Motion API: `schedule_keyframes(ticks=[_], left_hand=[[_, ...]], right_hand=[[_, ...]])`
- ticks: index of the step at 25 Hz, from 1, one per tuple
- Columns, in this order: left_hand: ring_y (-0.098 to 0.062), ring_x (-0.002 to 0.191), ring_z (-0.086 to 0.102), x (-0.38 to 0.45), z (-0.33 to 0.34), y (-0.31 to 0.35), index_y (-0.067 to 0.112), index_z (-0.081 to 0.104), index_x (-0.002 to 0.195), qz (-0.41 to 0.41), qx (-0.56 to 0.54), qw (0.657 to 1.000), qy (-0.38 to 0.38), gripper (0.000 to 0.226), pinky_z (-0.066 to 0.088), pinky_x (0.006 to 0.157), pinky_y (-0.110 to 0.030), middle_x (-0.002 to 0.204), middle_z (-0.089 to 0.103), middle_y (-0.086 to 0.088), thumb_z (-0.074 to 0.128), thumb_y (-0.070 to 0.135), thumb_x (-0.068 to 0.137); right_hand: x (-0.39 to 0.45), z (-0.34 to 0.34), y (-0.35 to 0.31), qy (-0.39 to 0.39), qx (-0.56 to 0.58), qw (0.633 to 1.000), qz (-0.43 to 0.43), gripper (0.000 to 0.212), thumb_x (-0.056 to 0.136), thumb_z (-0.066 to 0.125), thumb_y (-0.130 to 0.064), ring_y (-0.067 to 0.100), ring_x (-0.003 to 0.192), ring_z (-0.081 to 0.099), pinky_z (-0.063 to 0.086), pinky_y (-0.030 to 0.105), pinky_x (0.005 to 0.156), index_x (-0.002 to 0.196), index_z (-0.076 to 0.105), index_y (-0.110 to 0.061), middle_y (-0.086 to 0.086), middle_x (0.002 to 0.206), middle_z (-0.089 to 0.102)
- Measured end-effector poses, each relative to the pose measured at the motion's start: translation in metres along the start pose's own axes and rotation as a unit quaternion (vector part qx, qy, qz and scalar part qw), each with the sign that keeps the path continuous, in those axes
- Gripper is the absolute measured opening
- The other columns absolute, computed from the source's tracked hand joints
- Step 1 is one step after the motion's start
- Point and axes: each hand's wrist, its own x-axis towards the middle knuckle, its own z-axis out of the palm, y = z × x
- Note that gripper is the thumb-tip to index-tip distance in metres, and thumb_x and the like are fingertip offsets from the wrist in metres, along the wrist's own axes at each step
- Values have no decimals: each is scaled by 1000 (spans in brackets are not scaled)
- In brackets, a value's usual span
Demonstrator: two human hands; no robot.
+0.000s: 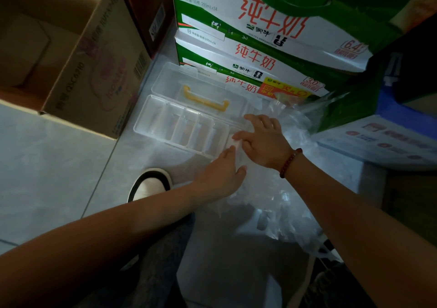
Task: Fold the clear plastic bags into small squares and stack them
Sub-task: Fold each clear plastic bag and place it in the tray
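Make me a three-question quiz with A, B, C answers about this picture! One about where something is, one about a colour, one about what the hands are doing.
1. Where is the clear divided box?
A. on the floor before the milk cartons
B. inside the brown box
C. on a lap

2. What colour is the box's handle?
A. red
B. yellow
C. blue

3. What touches the small folded plastic?
A. nothing
B. a shoe
C. the right hand, with the left hand beside it

Answers: 1 A, it lies on tiles below the cartons. 2 B, the handle is yellow. 3 C, fingers press the plastic.
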Motion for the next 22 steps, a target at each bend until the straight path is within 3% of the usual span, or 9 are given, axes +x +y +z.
schedule_keyframes(ticks=[3, 6, 7, 9, 11, 13, 16, 19, 22], left_hand=[[-25, 133, 40, -6, 1, 4, 7, 25, 148, 5, -9, 999, 49, 56, 32, 105, -31, 149, 36, -12, 42, 29, 100], [-24, 114, 53, -9, -4, 8, 13, 42, 138, 24, 7, 993, 117, 42, 41, 92, -31, 133, 48, -9, 43, 28, 99], [-23, 109, 56, -9, -4, 9, 13, 46, 135, 33, 13, 991, 131, 39, 44, 89, -31, 129, 48, -8, 45, 28, 98], [-19, 100, 58, -7, -5, 11, 14, 50, 129, 43, 13, 989, 141, 36, 46, 83, -29, 124, 48, -6, 49, 30, 97], [-11, 91, 53, -5, -3, 12, 15, 51, 127, 39, 1, 990, 133, 36, 40, 77, -22, 121, 49, -5, 52, 32, 96], [-6, 87, 46, -4, 0, 13, 16, 50, 127, 36, -10, 990, 134, 38, 36, 74, -19, 118, 49, -3, 56, 33, 94], [-6, 83, 46, 3, 1, 17, 17, 54, 121, 25, -29, 988, 151, 37, 37, 74, -19, 105, 49, 2, 62, 35, 90], [-11, 78, 51, 15, -2, 20, 20, 62, 96, -8, -47, 983, 178, 19, 39, 70, -21, 88, 52, 4, 69, 34, 85], [-7, 71, 53, 23, -5, 29, 22, 62, 75, 7, -88, 977, 193, 15, 34, 59, -7, 79, 57, 5, 72, 28, 83]], right_hand=[[-4, 0, -3, 57, 47, 997, 19, 61, 80, 20, -42, 37, 129, 36, 19, 44, 105, 110, 71, -26, 13, 142, 45], [-19, 7, -7, 223, 118, 961, 116, 24, 82, 54, -19, 37, 121, 44, 27, 43, 100, 99, 72, -18, 13, 127, 55], [-24, 10, -8, 246, 130, 947, 161, 22, 82, 63, -17, 36, 120, 44, 30, 44, 99, 102, 70, -17, 14, 126, 54], [-33, 17, -8, 192, 170, 933, 251, 39, 82, 71, -29, 32, 122, 41, 33, 41, 101, 119, 62, -21, 15, 131, 47], [-35, 21, -3, 134, 257, 912, 290, 45, 83, 70, -35, 24, 116, 47, 38, 36, 102, 124, 57, -22, 11, 126, 54], [-34, 20, 0, 157, 358, 872, 295, 31, 85, 69, -27, 16, 104, 57, 44, 30, 96, 114, 63, -18, 5, 113, 65], [-33, 13, -2, 212, 446, 805, 329, 13, 87, 64, -13, 8, 93, 62, 43, 7, 77, 98, 69, -16, -4, 99, 67], [-40, 5, -1, 266, 511, 749, 329, 12, 89, 61, -10, 2, 82, 59, 45, 7, 73, 92, 68, -18, -6, 93, 66], [-54, -3, 7, 306, 513, 734, 324, 9, 91, 59, -11, -3, 75, 56, 43, 5, 70, 90, 66, -17, -10, 85, 63]])
